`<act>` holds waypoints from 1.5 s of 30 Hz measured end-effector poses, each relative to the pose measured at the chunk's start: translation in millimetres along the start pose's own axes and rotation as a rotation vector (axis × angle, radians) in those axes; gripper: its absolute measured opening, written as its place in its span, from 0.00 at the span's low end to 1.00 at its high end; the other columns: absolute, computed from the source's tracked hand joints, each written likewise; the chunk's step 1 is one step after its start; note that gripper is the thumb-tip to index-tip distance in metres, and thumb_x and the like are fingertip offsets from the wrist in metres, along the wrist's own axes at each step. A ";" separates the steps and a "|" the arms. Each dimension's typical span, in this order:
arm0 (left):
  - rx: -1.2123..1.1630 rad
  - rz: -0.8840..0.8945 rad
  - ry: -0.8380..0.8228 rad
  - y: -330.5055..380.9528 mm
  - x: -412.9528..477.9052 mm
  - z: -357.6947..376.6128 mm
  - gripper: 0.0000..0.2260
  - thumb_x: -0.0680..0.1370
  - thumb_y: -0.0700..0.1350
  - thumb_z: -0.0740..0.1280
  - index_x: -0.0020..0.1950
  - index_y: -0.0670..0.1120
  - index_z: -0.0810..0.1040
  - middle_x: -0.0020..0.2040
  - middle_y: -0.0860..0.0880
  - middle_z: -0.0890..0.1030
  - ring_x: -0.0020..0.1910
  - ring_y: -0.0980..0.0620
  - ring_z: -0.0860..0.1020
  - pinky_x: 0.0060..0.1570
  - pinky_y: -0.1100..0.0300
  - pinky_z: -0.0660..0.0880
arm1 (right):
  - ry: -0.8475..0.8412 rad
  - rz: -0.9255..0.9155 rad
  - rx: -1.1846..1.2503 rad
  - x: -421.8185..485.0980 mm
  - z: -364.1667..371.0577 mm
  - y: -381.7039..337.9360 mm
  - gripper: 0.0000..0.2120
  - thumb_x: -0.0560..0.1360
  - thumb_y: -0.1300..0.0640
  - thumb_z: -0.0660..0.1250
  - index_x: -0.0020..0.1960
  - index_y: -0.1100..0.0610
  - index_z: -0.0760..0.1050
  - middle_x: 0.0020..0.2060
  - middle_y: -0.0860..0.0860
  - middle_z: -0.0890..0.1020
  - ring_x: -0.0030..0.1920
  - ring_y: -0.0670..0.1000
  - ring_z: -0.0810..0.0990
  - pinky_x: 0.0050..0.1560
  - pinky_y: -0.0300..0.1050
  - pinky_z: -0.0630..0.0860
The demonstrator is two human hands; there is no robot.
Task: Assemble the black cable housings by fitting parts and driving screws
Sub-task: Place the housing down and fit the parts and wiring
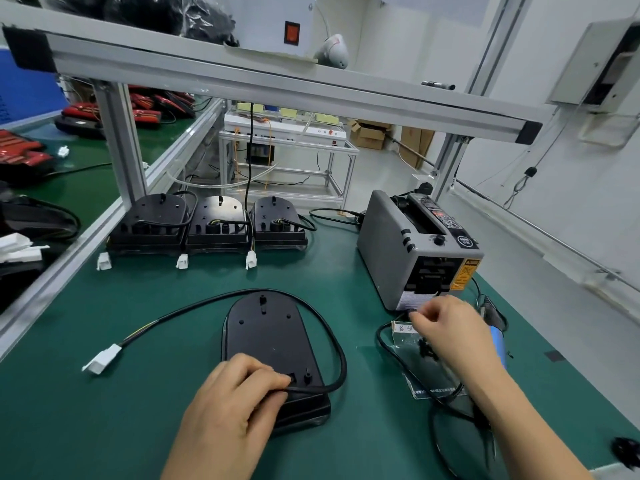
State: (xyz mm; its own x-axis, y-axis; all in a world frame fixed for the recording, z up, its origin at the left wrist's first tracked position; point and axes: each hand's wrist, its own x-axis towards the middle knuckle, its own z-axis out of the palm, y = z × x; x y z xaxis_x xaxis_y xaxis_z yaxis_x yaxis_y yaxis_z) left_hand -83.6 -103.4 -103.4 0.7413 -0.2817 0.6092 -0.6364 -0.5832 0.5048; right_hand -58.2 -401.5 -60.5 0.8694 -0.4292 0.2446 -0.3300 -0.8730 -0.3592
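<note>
Left hand (239,393) pinches the cable (341,356) on the housing (270,327) at 6 o'clock; right hand (446,323) is bunched up by the dispenser (391,237), grip unclear.

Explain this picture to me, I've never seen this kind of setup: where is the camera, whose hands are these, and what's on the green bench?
There is no robot: one camera sits on a person's head, looking forward and down, so the two hands are the wearer's own. The left hand grips the near end of a black housing lying flat on the green mat, where its black cable enters; the cable loops round to a white connector. The right hand reaches to the foot of a grey machine, probably a tape dispenser, fingers pinched together; what they pinch is too small to tell. Three more housings sit in a row at the back, and a blue-handled tool lies by the right wrist.
</note>
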 end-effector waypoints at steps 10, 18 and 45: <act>-0.056 0.115 0.082 17.8 20.3 -2.7 0.16 0.75 0.49 0.62 0.57 0.45 0.82 0.49 0.55 0.80 0.49 0.61 0.75 0.50 0.70 0.70 | -0.470 -0.087 0.882 -75.9 4.0 -102.7 0.08 0.72 0.58 0.71 0.34 0.54 0.78 0.26 0.44 0.75 0.29 0.41 0.69 0.33 0.32 0.67; -0.109 0.003 0.112 22.9 27.0 -7.2 0.06 0.72 0.53 0.64 0.42 0.52 0.78 0.41 0.61 0.77 0.40 0.62 0.74 0.41 0.68 0.71 | -0.493 -0.008 1.083 -90.4 4.7 -111.5 0.08 0.65 0.49 0.71 0.34 0.54 0.81 0.31 0.47 0.78 0.34 0.43 0.74 0.38 0.33 0.71; -0.251 0.203 0.028 11.8 13.5 -14.8 0.06 0.75 0.46 0.68 0.40 0.46 0.82 0.41 0.55 0.77 0.39 0.56 0.76 0.38 0.63 0.74 | -0.535 0.012 1.200 -112.7 11.8 -96.6 0.06 0.60 0.53 0.73 0.36 0.52 0.84 0.29 0.49 0.81 0.33 0.43 0.76 0.38 0.34 0.72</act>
State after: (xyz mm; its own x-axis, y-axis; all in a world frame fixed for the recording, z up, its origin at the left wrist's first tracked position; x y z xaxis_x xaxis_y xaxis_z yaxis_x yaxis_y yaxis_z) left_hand -84.2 -102.8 -80.2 0.5895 -0.3497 0.7281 -0.8062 -0.3101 0.5038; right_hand -120.1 -266.1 -64.0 0.9976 -0.0494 -0.0492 -0.0494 -0.0026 -0.9988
